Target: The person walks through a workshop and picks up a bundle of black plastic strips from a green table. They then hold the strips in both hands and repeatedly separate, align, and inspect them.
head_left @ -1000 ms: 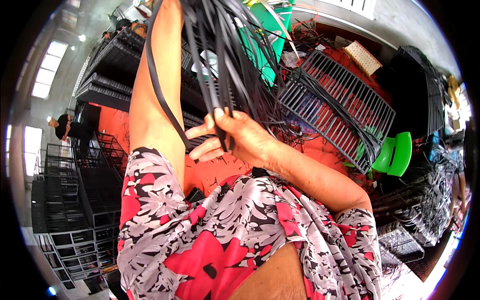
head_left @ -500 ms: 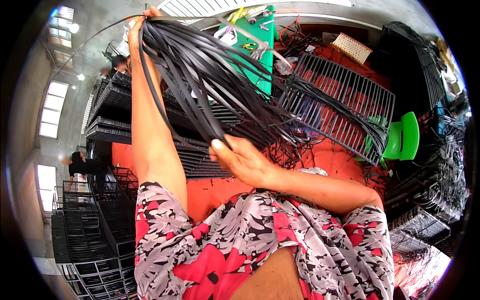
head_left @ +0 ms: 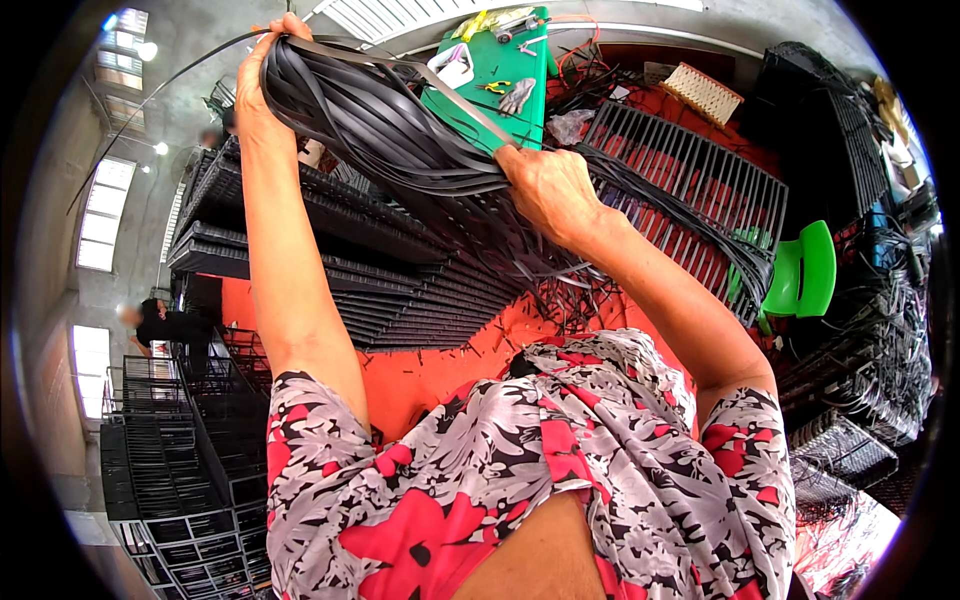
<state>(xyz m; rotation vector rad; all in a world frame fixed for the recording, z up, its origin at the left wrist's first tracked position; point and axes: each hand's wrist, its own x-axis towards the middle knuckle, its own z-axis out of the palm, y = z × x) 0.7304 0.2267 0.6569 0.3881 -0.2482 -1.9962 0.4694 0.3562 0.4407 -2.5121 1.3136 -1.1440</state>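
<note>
A thick bundle of flat black plastic strips (head_left: pixel 390 130) stretches between my two hands. High at the far left, my left hand (head_left: pixel 258 80) is closed round one end of it, and a single loose strip curves away to the left beyond that hand. My right hand (head_left: pixel 555 195) is closed on the strips at the other side of the bundle, in front of the green table. One strip with a pale sheen runs along the top of the bundle toward my right fist. The strips' loose ends hang below and behind my right hand, partly hidden.
A green table (head_left: pixel 535 75) holds yellow-handled pliers (head_left: pixel 493 87), a grey glove (head_left: pixel 517 97) and a white tray. Strips lie over a barred frame (head_left: pixel 740 190), beside a green chair (head_left: pixel 803 272). Black woven panels (head_left: pixel 420 300) are stacked ahead; scraps litter the red floor. People are at left.
My right hand has moved up and to the right, from below the bundle to its right side. The fanned strips are now gathered into a folded bundle. My left hand has shifted slightly left.
</note>
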